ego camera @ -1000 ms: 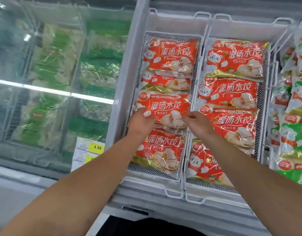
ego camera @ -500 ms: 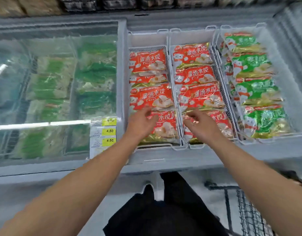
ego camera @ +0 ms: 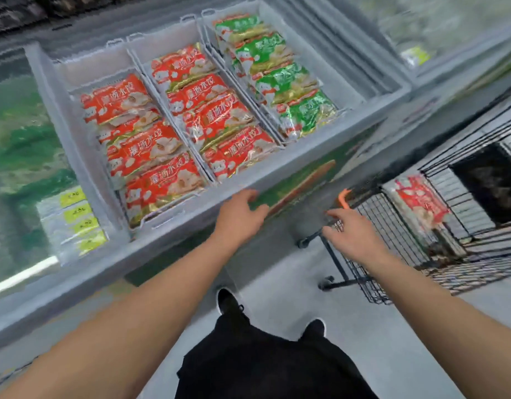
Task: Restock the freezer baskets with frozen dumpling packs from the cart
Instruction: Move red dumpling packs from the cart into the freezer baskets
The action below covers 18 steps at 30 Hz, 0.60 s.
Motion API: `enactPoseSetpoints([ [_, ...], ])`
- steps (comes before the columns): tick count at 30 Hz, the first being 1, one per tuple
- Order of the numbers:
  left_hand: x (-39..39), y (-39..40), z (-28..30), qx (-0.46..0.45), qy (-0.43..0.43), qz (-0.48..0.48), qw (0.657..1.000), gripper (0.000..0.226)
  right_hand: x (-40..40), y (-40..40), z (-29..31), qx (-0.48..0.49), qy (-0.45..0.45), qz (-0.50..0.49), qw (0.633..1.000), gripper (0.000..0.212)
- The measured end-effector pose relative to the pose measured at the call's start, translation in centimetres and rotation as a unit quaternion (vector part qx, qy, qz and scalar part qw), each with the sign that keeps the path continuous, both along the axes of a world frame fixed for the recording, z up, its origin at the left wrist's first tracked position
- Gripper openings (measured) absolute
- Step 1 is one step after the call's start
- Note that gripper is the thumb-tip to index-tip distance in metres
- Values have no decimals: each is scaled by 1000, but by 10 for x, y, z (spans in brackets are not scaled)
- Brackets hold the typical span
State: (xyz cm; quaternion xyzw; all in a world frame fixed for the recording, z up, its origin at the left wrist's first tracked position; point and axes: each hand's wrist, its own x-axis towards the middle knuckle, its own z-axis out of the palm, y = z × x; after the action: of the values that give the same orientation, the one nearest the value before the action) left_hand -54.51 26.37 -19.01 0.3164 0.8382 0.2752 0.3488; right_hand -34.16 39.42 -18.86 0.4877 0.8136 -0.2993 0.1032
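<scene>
Red dumpling packs (ego camera: 150, 151) fill two freezer baskets (ego camera: 75, 79), green packs (ego camera: 280, 79) the third. Left hand (ego camera: 240, 215), fingers relaxed, holds nothing by the freezer's front rim (ego camera: 314, 156). Right hand (ego camera: 349, 234), also slack, hovers over the wire cart (ego camera: 392, 231), where another red pack (ego camera: 421, 203) stands.

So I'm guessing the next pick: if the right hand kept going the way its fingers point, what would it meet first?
Probably the cart's wire rim by the orange handle, just beyond the right hand. The red dumpling pack lies further right; depth is unclear.
</scene>
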Motion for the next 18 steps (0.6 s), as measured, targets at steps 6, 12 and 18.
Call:
enactPoseSetpoints([
  [6,115,27,-11,-21,27,-57,998,44,139,10,-11,3,-6,-79,997,52],
  [12,254,72,-21,-20,54,-138,989,50,288,38,-11,13,2,-138,990,53],
  [18,360,111,-24,-42,49,-185,981,54,399,72,-5,17,7,-158,987,54],
])
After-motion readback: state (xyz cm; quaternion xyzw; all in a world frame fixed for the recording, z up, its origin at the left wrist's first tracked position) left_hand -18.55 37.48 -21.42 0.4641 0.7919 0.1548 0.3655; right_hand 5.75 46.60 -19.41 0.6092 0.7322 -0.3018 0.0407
